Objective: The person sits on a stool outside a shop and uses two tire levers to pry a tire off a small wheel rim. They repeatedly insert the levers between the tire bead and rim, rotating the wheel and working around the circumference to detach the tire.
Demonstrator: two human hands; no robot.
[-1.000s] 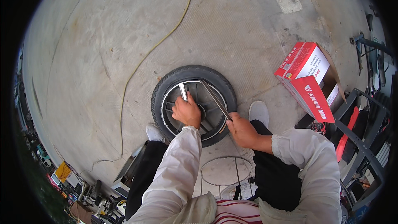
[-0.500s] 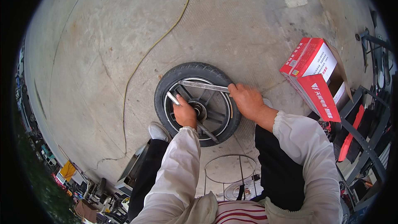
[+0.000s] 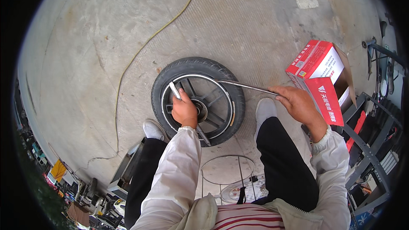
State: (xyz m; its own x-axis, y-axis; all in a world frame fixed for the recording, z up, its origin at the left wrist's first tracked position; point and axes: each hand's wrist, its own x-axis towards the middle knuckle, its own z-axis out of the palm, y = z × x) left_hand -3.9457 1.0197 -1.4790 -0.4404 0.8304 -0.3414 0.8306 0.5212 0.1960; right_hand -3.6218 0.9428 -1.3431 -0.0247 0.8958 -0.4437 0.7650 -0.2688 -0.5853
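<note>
A spoked black wheel (image 3: 211,123) with a tyre (image 3: 235,106) on it lies flat on the concrete between my feet. My left hand (image 3: 184,110) is closed around a metal tyre lever (image 3: 173,89) slanting across the wheel beside the hub. Its far end shows above my fingers, and the near end reaches the close side of the rim. In my right hand (image 3: 297,104), closed on one end, is a second tyre lever (image 3: 249,86). Its tip meets the far right part of the rim, at the tyre's inner edge, and the shaft extends out over the tyre.
An open red and white cardboard box (image 3: 313,66) stands at the right, near a dark metal frame (image 3: 370,145). A yellow hose (image 3: 149,40) curves over the floor on the left. Close to me are a round wire stand (image 3: 228,156) and a metal tray (image 3: 124,172).
My right hand has moved right and toward me with its lever, whose tip has shifted from the rim's far left to its far right. My left hand keeps its lever across the wheel.
</note>
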